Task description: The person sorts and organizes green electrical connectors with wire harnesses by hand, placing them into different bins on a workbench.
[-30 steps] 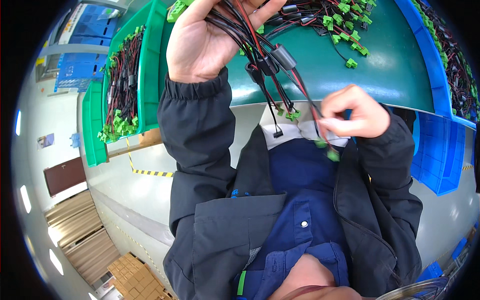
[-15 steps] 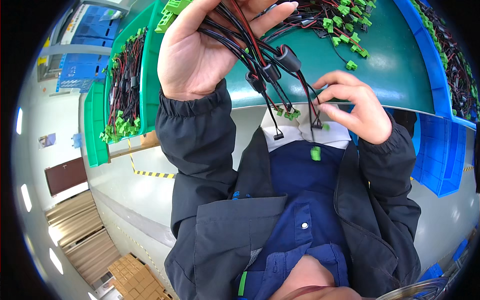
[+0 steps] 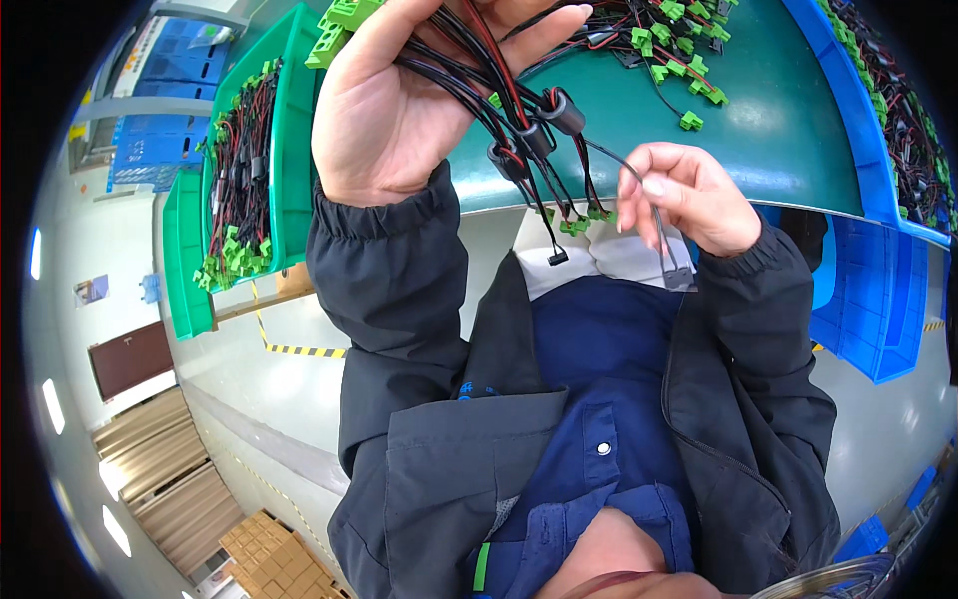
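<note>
My left hand [image 3: 384, 130] is closed round a bundle of wire harnesses [image 3: 499, 90] with black and red wires. Dark cylindrical ferrite cores [image 3: 565, 112] sit on the wires below the palm. Green terminal connectors [image 3: 344, 14] stick out beside the thumb. More green connectors [image 3: 575, 228] and a small black plug [image 3: 557, 259] dangle from the lower ends. My right hand [image 3: 704, 200] pinches a black wire [image 3: 609, 152] that runs off the bundle to the right. Below its fingers a black plug [image 3: 679, 279] hangs, slightly blurred.
Loose harnesses with green connectors [image 3: 691, 121] lie on the green table [image 3: 788, 130]. A green bin [image 3: 295, 150] on the left and a blue bin [image 3: 858, 120] on the right hold many more harnesses. A blue crate [image 3: 868, 309] stands lower at the right.
My right hand has moved slightly down and drawn one black wire with its plug to the right, away from the bundle. My left hand keeps its hold, nearly still.
</note>
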A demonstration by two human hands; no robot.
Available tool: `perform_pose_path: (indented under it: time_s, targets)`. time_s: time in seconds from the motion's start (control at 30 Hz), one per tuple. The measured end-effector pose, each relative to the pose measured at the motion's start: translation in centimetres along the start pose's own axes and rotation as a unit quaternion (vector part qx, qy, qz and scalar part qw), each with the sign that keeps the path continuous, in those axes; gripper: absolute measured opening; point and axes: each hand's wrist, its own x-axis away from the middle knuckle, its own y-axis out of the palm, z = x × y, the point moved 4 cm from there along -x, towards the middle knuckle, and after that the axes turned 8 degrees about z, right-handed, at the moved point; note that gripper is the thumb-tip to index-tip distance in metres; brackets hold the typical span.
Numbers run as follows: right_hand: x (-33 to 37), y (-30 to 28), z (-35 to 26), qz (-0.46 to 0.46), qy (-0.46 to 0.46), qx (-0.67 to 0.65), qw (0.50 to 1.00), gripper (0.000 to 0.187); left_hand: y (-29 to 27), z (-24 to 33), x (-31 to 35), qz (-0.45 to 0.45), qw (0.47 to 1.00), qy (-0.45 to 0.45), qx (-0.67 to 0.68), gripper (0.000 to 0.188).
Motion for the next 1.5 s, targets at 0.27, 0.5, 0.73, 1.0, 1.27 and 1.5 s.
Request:
perform_pose_path:
  time_s: [0.27,0.5,0.73,1.0,1.27,1.5]
  targets:
    - [0.7,0.0,-1.5,0.108,-0.380,0.563,0.726,0.020,-0.7,0.9,0.2,-0.049,0.997,0.030,0.060,0.016]
    - [0.7,1.0,-0.8,0.020,-0.400,0.600,0.693,0.035,-0.7,0.8,0.4,-0.040,0.994,0.015,0.102,0.016]
    - [0.3,3.1,-3.2,0.125,-0.339,0.377,0.853,0.022,2.2,0.0,0.8,-0.108,0.993,0.001,0.044,0.020]
    - [0.2,3.3,-2.5,0.013,-0.198,0.253,0.947,0.013,1.1,0.8,-0.3,-0.080,0.996,0.017,-0.044,0.019]
    - [0.1,2.6,-1.9,-0.002,-0.218,0.540,0.813,0.015,0.1,1.1,-0.9,-0.015,0.999,0.024,-0.031,0.016]
    - [0.6,2.8,1.0,-0.134,0.007,0.207,0.969,0.014,-1.1,2.9,-0.9,0.058,0.997,-0.013,0.058,0.018]
